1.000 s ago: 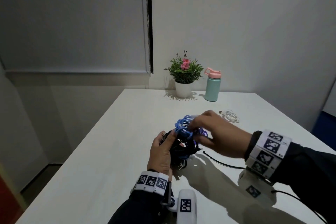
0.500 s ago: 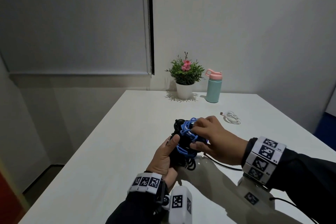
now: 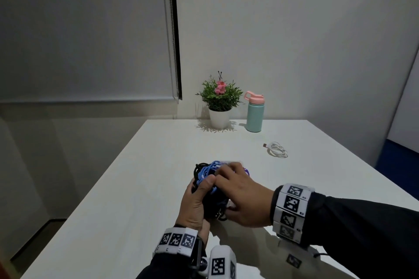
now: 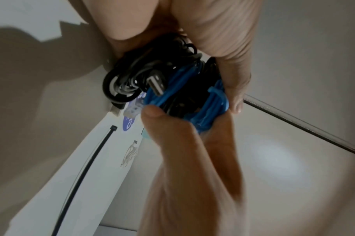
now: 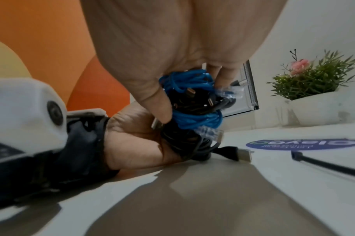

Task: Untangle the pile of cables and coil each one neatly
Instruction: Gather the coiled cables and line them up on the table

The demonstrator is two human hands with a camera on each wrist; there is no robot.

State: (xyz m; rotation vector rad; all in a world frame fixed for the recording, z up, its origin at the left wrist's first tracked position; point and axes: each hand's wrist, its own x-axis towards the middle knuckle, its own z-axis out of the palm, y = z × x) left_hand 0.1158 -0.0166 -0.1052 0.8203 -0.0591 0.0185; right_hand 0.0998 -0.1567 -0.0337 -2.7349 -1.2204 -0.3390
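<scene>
A tangled bundle of cables sits between both hands at the near middle of the white table (image 3: 140, 188). It mixes a blue cable (image 3: 207, 171) (image 4: 211, 102) (image 5: 192, 118) with black cables (image 3: 217, 205) (image 4: 132, 75) (image 5: 184, 142). My left hand (image 3: 196, 201) grips the bundle from the left, thumb on top. My right hand (image 3: 240, 190) covers it from the right, its fingers curled into the strands. USB plugs (image 4: 156, 83) (image 5: 243, 154) stick out of the bundle. A coiled white cable (image 3: 277, 150) lies apart at the far right.
A potted plant (image 3: 219, 102) (image 5: 314, 89) and a teal bottle (image 3: 254, 112) stand at the table's far edge. A black cable tie (image 5: 326, 164) (image 4: 87, 161) and a round blue sticker (image 5: 306, 144) lie on the table by the bundle.
Both hands brought the bundle lower and closer to me. My right hand moved from pulling at the blue loops to lying over the bundle's top.
</scene>
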